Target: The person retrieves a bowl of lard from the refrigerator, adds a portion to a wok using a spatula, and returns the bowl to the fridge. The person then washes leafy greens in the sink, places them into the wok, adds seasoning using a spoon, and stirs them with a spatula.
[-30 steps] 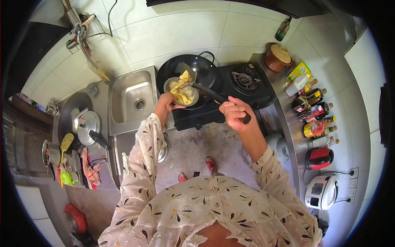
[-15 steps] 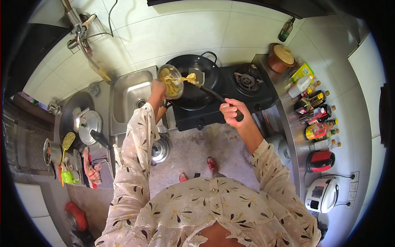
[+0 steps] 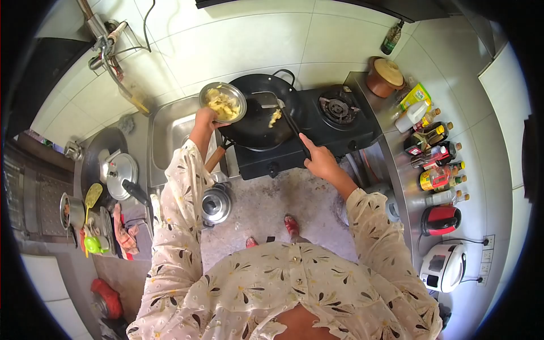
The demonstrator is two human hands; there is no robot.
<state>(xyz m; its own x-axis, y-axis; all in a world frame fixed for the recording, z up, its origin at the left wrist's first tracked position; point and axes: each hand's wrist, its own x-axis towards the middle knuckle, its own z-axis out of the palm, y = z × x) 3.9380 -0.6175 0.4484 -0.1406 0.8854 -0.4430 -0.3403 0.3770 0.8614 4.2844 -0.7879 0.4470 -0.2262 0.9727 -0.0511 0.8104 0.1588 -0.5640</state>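
Note:
My left hand (image 3: pixel 206 120) grips the near-left rim of a metal bowl (image 3: pixel 241 113) that holds yellow pieces of food resembling cooked egg (image 3: pixel 221 103). The bowl is tipped slightly above the left edge of a black wok (image 3: pixel 255 131). Closed around the black handle of a spatula (image 3: pixel 293 129), my right hand (image 3: pixel 322 162) keeps the blade inside the wok. A small clump of the yellow food (image 3: pixel 275 118) lies in the wok by the blade. The wok's wooden handle (image 3: pixel 215 159) sticks out below my left wrist.
The wok sits on the left of a black gas stove, with an uncovered burner (image 3: pixel 339 109) to its right. A steel sink (image 3: pixel 170 133) is on the left. Bottles (image 3: pixel 436 177), a lidded brown pot (image 3: pixel 385 78) and a red kettle (image 3: pixel 441 221) line the right counter.
The bowl has moved left, away from the spatula. The spatula blade has turned and lowered into the wok, and the yellow clump that was on it now lies in the wok.

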